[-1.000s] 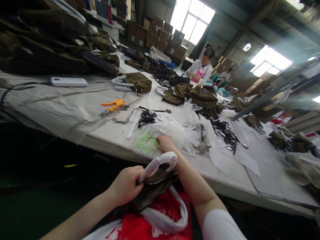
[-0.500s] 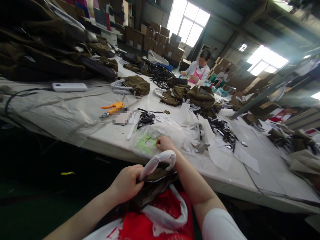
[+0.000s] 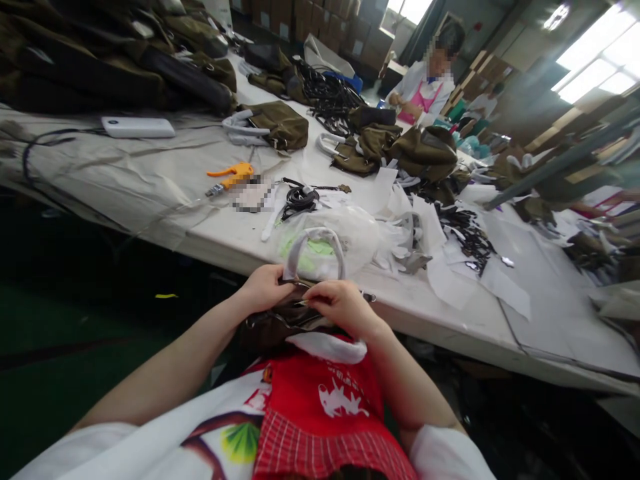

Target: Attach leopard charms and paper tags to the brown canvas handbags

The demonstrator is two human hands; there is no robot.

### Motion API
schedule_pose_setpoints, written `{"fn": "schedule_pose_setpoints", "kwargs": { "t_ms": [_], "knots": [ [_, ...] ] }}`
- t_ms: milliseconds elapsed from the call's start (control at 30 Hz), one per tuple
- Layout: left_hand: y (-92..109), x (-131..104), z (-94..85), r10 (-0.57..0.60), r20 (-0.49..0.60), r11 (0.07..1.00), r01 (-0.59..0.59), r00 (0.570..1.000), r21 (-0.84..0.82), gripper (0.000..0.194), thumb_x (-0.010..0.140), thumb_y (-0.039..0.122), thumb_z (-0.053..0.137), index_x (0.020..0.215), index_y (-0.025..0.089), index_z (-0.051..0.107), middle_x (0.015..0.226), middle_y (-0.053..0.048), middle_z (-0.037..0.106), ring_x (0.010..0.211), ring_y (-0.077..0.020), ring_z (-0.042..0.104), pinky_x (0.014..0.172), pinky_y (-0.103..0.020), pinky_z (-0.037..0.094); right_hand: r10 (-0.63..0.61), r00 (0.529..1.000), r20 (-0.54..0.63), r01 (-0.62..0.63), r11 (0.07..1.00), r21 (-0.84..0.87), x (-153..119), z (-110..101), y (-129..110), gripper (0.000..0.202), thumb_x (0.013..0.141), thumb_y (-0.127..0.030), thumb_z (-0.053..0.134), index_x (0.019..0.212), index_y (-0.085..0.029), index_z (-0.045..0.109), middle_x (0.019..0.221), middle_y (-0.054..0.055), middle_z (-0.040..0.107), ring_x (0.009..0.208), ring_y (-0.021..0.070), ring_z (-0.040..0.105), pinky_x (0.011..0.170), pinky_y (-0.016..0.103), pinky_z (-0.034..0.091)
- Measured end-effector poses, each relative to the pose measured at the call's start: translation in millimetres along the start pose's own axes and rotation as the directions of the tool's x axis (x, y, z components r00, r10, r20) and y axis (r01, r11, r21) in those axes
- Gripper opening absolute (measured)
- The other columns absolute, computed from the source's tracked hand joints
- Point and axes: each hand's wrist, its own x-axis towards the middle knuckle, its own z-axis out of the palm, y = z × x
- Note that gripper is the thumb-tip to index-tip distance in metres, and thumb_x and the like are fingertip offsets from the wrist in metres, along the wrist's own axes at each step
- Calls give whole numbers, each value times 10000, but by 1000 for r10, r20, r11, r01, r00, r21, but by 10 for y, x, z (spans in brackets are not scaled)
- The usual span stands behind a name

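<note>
white table (image 3: 145,170) – olive bags (image 3: 284,125), orange tool (image 3: 236,176), black straps (image 3: 300,201), paper sheets (image 3: 506,291)

- Held handbag (image 3: 267,327): dark olive-brown; handle wraps (image 3: 327,348) whitish-grey.
- Wearer's apron (image 3: 300,387): red, white animal print, white-checked lower part.
- Blow gun (image 3: 237,175): orange.
- Power bank (image 3: 140,127): white.
- Co-worker's apron (image 3: 425,102): pink.

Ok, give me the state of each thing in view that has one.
Handbag: mouth open
Far handle: upright
Near handle: flopped down
Left hand: gripping the rim
Right hand: at the mouth, grip unclear
Black strap: coiled
Plastic bag: crumpled
Orange tool: lying down
</note>
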Motion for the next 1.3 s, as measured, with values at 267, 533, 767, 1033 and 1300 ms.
{"fn": "schedule_pose_setpoints", "kwargs": {
  "t_ms": [267,533,767,1033,1300],
  "knots": [
    [91,-43,110,-9,-2,1000,9,1000,-19,327,673,434,642,815,155,736,774,-42,759,763,-253,700,686,-297,539,87,955,282,26,928,-372,-14,435,124,267,906,-119,482,1039,-164,709,1043,104,718,941,204,674,853,291,493],
    [156,-22,157,-12,50,999,14,999,-46,343,688,444,657,844,145,720,808,-50,760,806,-269,698,675,-296,528,485,872,-73,-482,819,-311,-213,376,120,276,914,-363,531,924,-154,710,900,113,740,863,242,687,806,319,491],
    [300,-115,279,29,122,999,-26,992,-23,257,721,414,624,761,166,681,734,-38,732,721,-250,671,661,-304,506,616,787,-25,-579,724,-374,-129,505,122,372,929,-332,427,949,-134,741,951,169,745,895,282,705,794,345,499],
    [274,-115,248,43,149,997,-33,988,-69,285,727,438,621,793,169,691,750,-38,740,748,-260,675,683,-308,514,589,808,-31,-563,754,-338,-138,485,173,355,894,-368,471,948,-168,760,951,138,752,890,266,697,772,325,495],
    [142,-81,189,33,209,998,-20,977,-66,324,710,465,617,830,170,676,795,-51,742,777,-258,686,726,-318,543,226,952,204,-241,969,50,-91,623,-53,238,866,-272,528,822,-165,736,770,9,708,701,132,600,634,195,439]
  ]
}}
